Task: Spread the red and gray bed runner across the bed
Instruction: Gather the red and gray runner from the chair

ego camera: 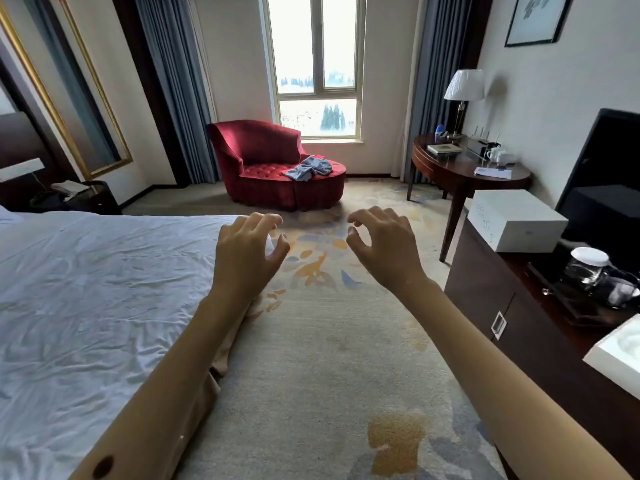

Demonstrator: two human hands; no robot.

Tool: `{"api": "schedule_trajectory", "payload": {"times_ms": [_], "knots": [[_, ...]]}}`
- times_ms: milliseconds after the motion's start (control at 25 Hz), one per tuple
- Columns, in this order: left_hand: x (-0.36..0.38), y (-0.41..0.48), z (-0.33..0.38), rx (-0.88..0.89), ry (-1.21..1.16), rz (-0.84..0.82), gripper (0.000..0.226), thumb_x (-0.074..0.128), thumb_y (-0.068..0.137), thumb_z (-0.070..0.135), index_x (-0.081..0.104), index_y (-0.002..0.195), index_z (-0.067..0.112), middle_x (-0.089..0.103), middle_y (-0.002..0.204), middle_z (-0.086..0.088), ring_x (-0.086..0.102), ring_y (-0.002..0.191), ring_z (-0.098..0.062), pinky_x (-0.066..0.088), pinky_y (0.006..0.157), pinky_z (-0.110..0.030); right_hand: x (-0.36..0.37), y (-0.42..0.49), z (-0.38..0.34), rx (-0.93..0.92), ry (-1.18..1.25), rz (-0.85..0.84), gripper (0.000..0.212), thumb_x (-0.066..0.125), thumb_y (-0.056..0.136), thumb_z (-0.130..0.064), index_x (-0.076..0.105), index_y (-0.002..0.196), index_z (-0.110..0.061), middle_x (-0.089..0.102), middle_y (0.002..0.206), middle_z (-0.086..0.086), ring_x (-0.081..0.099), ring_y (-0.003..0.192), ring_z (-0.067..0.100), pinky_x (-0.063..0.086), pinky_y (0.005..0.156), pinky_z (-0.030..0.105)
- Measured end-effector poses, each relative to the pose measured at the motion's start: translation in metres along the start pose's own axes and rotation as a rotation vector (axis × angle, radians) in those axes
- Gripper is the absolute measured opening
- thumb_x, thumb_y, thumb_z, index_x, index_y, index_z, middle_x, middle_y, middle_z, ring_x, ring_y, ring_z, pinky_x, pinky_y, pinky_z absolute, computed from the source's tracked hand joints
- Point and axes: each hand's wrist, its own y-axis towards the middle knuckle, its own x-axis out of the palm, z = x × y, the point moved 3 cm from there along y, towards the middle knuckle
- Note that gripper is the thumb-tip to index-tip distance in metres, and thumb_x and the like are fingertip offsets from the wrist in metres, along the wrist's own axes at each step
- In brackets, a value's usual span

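Progress, judged from the head view: nothing of the task looks done. Bed (86,306) on the left carries only a wrinkled white sheet, no runner laid across it. Likeliest candidate for the runner is the crumpled cloth (308,168) on the seat of the red armchair (270,164) under the window; it reads gray-blue with a bit of red at its edge, though that red may be the chair's own fabric, so I cannot tell for certain. Left hand (247,251) hovers over the bed's far corner, fingers curled and spread like a claw, holding nothing. Right hand (384,242) hangs over the carpet (329,341), thumb and forefinger bent toward each other but apart, also empty. Everything remains, by my reading: reach the chair, take up the cloth, carry it back, spread it. Edges and room: the bed's side edge runs diagonally along the left arm; the dark cabinet (512,306) with a white box (516,220) lines the right, a round desk (464,171) beyond it. Between them a wide carpet lane lies open straight to the chair, narrowest between bed corner and desk.
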Motion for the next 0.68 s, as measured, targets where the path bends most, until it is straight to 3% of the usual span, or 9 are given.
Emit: {"api": "schedule_trajectory", "payload": {"times_ms": [360, 680], "knots": [[0.174, 0.174, -0.07, 0.002, -0.044, 0.011, 0.044, 0.033, 0.08, 0.039, 0.063, 0.101, 0.014, 0.068, 0.096, -0.004, 0.061, 0.094, -0.025, 0.041, 0.085, -0.038, 0.115, 0.183, 0.116, 0.03, -0.025, 0.005, 0.021, 0.052, 0.09, -0.021, 0.065, 0.106, -0.016, 0.068, 0.101, 0.0, 0.057, 0.099, 0.02, 0.03, 0.084, 0.028], [0.345, 0.334, -0.123, 0.001, -0.075, -0.031, 0.04, 0.035, 0.081, 0.038, 0.064, 0.097, 0.015, 0.068, 0.093, -0.001, 0.06, 0.09, -0.022, 0.04, 0.085, -0.037, 0.232, 0.348, 0.241, 0.072, -0.021, -0.037, 0.022, 0.051, 0.09, -0.021, 0.066, 0.104, -0.015, 0.069, 0.101, 0.001, 0.058, 0.101, 0.021, 0.036, 0.091, 0.034]]}}
